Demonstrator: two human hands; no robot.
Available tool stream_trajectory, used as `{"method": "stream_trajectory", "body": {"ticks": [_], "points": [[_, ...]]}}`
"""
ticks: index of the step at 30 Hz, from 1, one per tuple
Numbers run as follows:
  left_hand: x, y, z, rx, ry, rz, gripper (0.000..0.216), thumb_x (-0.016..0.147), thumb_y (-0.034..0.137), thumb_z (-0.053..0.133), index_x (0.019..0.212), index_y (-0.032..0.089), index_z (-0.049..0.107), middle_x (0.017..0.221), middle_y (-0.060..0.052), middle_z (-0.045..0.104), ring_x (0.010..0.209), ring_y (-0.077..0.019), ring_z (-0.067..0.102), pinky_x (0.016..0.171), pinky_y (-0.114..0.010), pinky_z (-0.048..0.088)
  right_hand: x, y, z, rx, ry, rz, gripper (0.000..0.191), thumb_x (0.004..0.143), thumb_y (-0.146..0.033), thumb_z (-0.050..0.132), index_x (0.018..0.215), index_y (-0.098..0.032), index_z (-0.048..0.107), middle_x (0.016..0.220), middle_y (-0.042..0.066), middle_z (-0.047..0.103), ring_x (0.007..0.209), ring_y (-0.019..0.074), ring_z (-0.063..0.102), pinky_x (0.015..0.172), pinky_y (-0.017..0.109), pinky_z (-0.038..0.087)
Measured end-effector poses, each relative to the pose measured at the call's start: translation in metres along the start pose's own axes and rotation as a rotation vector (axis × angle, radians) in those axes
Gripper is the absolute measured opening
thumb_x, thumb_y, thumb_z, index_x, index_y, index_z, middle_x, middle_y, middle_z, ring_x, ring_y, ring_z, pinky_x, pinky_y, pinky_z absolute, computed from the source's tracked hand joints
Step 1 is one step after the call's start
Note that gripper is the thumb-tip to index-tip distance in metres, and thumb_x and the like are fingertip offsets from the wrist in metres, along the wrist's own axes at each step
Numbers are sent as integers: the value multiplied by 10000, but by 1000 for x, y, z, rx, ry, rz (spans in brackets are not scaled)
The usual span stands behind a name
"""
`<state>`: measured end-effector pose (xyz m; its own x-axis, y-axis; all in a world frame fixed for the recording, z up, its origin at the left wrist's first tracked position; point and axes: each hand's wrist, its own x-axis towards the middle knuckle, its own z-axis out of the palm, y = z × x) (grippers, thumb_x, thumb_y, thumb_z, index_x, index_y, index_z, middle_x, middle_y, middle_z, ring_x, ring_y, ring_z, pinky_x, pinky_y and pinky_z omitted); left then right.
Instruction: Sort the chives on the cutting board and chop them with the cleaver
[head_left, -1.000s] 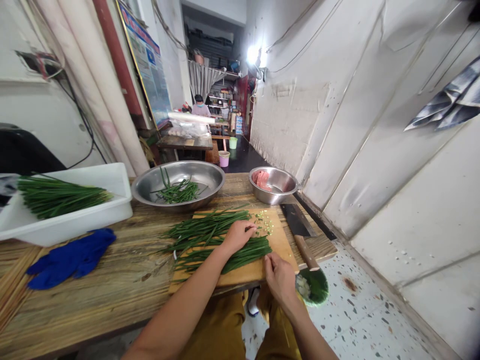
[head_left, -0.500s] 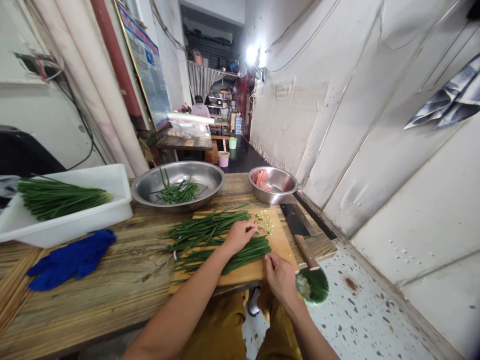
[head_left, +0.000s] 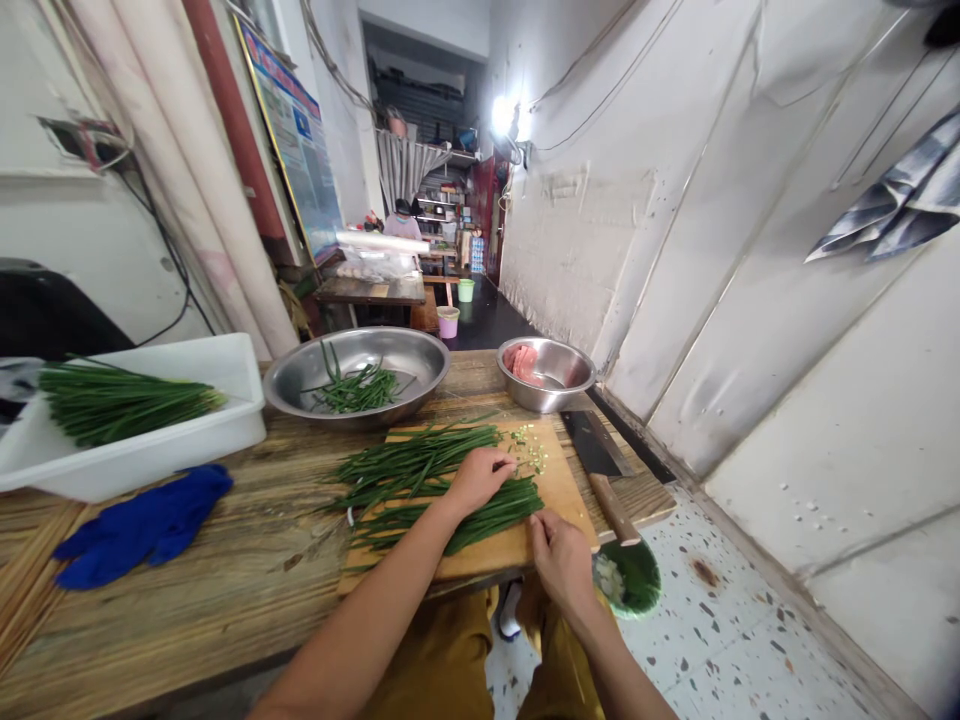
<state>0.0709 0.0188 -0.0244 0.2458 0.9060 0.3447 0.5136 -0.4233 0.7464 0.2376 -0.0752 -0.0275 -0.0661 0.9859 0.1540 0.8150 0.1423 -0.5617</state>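
Observation:
A pile of long green chives (head_left: 420, 480) lies across a wooden cutting board (head_left: 559, 485) on the plank table (head_left: 225, 580). My left hand (head_left: 480, 473) rests on the chives with its fingers curled over the stalks near their right ends. My right hand (head_left: 559, 555) is at the board's near right corner, fingers bent against its edge; what they hold, if anything, is hidden. A cleaver (head_left: 600, 465) with a wooden handle lies on the table right of the board, untouched. Small chopped bits (head_left: 531, 450) sit on the board's far right.
A large steel bowl (head_left: 356, 372) holds some chives, a smaller steel bowl (head_left: 546, 373) holds pink meat. A white tub (head_left: 135, 420) with chives and blue gloves (head_left: 142, 525) lie at left. A green bin (head_left: 634, 575) sits on the floor below the table's right end. A person stands far down the corridor.
Both hands stay almost where they were. The left hand has shifted slightly on the chives. The view has tilted a little.

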Motion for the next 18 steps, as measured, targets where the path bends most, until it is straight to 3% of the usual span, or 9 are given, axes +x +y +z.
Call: {"method": "stream_trajectory", "body": {"ticks": [5,7,12,18], "points": [[-3,6,-2,0,-126,97,179,801,255,564,744,172,713,804,-25,689,758,-136,592,714,-228,416,1,-1,-1,-32,2,10,310,924,-266,364,876,-159,651,797,66,697,763,189,642,647,242,339],[-5,9,-5,90,-111,84,226,821,280,543,701,177,705,795,-31,678,773,-142,584,730,-245,401,1,-1,-1,-43,-4,13,305,925,-264,368,892,-158,652,804,69,698,766,194,645,650,246,342],[-6,12,-16,549,262,-221,295,871,304,476,722,196,707,823,-63,659,859,-210,554,779,-350,326,2,-4,-2,-61,-14,27,297,930,-257,374,891,-167,654,815,63,703,777,190,651,654,241,347],[-7,10,-20,651,160,-372,136,775,335,628,769,222,702,871,-66,639,932,-255,519,793,-378,297,4,-5,-1,-97,-14,21,295,934,-255,373,883,-170,651,806,57,703,767,182,653,650,239,346]]}}
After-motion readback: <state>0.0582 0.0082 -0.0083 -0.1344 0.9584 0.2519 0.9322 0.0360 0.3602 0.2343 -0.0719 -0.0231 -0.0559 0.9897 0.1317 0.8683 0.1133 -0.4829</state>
